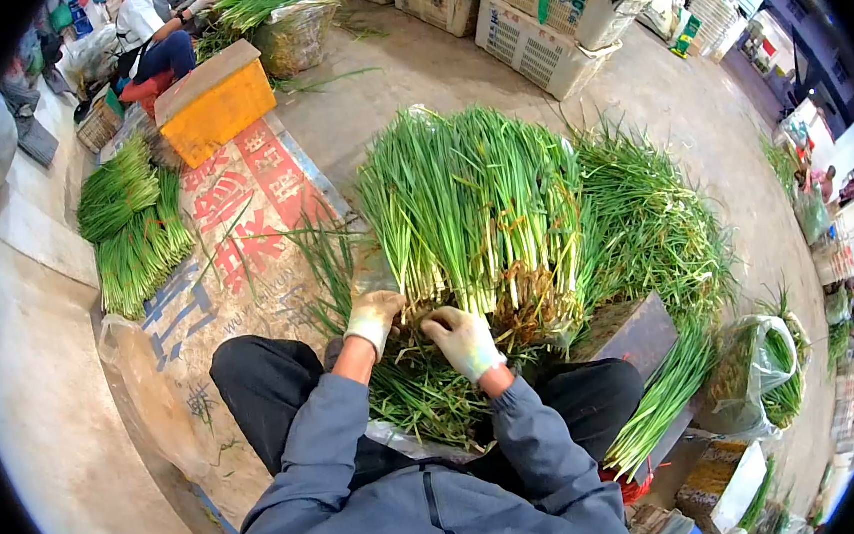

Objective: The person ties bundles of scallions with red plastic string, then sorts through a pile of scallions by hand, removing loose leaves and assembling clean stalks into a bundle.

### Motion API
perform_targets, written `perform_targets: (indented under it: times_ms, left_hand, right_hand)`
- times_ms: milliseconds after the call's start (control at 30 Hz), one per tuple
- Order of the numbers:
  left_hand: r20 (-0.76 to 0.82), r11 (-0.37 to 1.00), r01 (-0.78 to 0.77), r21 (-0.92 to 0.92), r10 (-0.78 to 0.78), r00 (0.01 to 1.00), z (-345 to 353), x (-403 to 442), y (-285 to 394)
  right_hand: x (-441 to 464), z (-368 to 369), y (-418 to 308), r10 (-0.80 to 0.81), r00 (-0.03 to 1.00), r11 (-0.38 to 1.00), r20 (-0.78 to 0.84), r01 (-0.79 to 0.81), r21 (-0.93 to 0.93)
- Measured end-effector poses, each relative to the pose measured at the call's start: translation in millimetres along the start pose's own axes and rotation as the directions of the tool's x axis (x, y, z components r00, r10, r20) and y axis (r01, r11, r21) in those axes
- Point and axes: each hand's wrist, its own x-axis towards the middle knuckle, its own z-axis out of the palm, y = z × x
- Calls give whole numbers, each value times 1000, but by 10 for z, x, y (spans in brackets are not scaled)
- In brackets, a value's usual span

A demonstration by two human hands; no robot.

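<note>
A large upright bunch of garlic chives (472, 198) stands before me, with green leaves above, pale stems and brown, dirty bases below. My left hand (376, 321), in a pale work glove, is closed at the lower left of the bunch, around stem bases. Beside it, my right hand (465, 342), also gloved, has its fingers pinched together at the root ends; whatever sits in the pinch is too small to make out. Loose green trimmings (422, 393) lie between my legs under both hands.
More chives (654, 219) are heaped to the right, and a bundle (663, 399) lies on a low board. Neat bundles (138, 224) lie on the left. An orange box (215, 101), white crates (554, 36) and a filled plastic bag (752, 377) stand around. Another person (153, 33) sits at upper left.
</note>
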Motion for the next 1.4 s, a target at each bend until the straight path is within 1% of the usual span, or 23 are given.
perform_targets:
  times_ms: [33, 100, 133, 167, 233, 300, 400, 433, 500, 567, 633, 700, 800, 900, 1000, 1033, 1100, 1133, 1167, 1233, 1300, 1367, 1400]
  left_hand:
    - [-17, 984, -122, -128, 121, 993, 15, -29, -100]
    - [171, 961, -10, -278, 59, 983, -21, -277, 7]
    - [109, 954, -58, -293, 93, 990, 30, -427, 54]
    - [118, 975, -23, -222, 51, 992, 32, -489, 69]
    - [132, 986, -144, -82, 154, 979, 29, -478, -71]
    - [47, 910, -213, 357, 210, 977, 50, -451, -127]
    - [89, 878, -298, 375, 286, 954, 19, -363, -297]
    - [129, 982, -170, 84, 159, 979, 5, -346, -298]
    - [236, 907, 141, -396, -47, 971, 4, -277, -270]
    - [230, 813, 258, -522, -157, 960, 1, -242, -234]
    - [305, 796, 282, -536, -129, 944, 69, -196, -197]
    - [372, 777, 308, -549, -102, 922, 120, -189, -203]
    - [228, 807, 105, -581, 37, 973, 205, 89, -486]
    - [212, 803, 93, -589, 42, 976, 234, -2, -421]
    - [96, 838, 33, -545, 23, 995, 194, -42, -372]
    - [24, 846, 37, -532, -28, 999, 168, -34, -347]
    - [48, 700, 9, -714, 37, 998, 40, -11, -293]
    - [23, 737, -36, -675, 69, 997, 5, 6, -304]
    - [-3, 770, -83, -632, 104, 995, -28, 17, -314]
    - [-55, 760, -86, -644, 65, 996, -74, -41, -266]
    - [-133, 776, -95, -623, 14, 991, -138, -62, -218]
    - [-172, 725, -119, -678, 2, 985, -247, -98, -109]
    - [-190, 721, -156, -675, 35, 981, -294, -65, -121]
  right_hand:
    - [131, 91, 19, -27, 998, 1000, -56, 27, -5]
    - [370, 227, 4, -2, 992, 1000, -127, 5, 28]
    - [480, 250, -25, 45, 993, 998, -107, -41, 37]
    - [589, 286, -21, 115, 991, 993, -62, -113, 34]
    - [685, 382, 6, 84, 987, 990, -134, -98, -101]
    - [713, 401, 43, 65, 997, 969, -28, -70, -236]
    - [633, 373, 68, 82, 997, 958, 5, -78, -277]
    - [598, 371, 112, 35, 999, 966, -15, -38, -258]
    - [557, 355, 187, -11, 999, 969, -44, 0, -246]
    - [496, 335, 204, -30, 996, 987, -80, 17, -161]
    - [442, 346, 206, -1, 999, 979, -52, -10, -204]
    - [345, 407, 223, -152, 985, 980, -83, 139, -143]
    - [248, 392, 194, -99, 991, 979, -87, 81, -188]
    - [168, 392, 181, -32, 991, 979, -130, 5, -204]
    - [76, 396, 192, -30, 962, 999, -271, 18, -47]
    - [56, 468, 191, -121, 908, 990, -401, 138, 14]
    - [-52, 440, 230, -60, 920, 998, -387, 62, -7]
    - [-121, 430, 185, -77, 921, 997, -383, 75, -21]
    - [-168, 480, 286, 3, 952, 1000, -306, -2, 5]
    - [-376, 548, 323, -121, 966, 990, -227, 99, -104]
    - [-599, 641, 449, 8, 998, 989, -59, -16, -146]
    - [-731, 835, 1073, 116, 955, 869, 271, 35, -494]
    - [-799, 993, 1566, 219, 809, 757, 546, 213, -618]
